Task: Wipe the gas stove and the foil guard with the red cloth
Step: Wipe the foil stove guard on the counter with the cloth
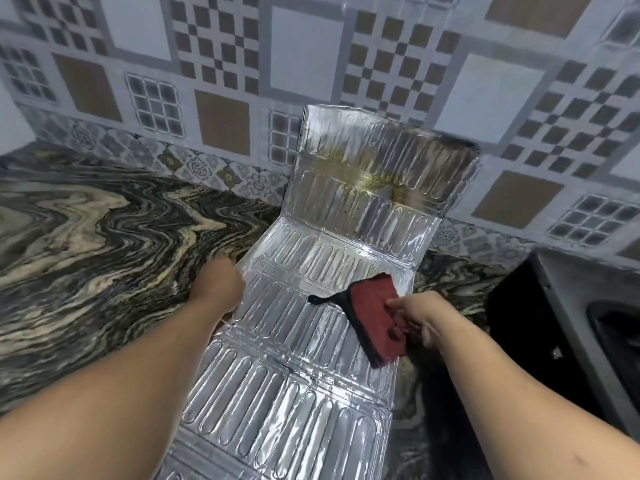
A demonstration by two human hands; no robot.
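Right hand fingers clamp the red cloth on the foil guard; left hand fingers grip its edge.

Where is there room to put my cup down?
The marble counter left of the foil guard is bare, up to the tiled wall. The right side is crowded: the red cloth, the right hand and the gas stove.

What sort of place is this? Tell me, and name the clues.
Most likely a home kitchen: a marbled counter, a patterned tiled wall, a grease-stained foil guard and the edge of a stove.
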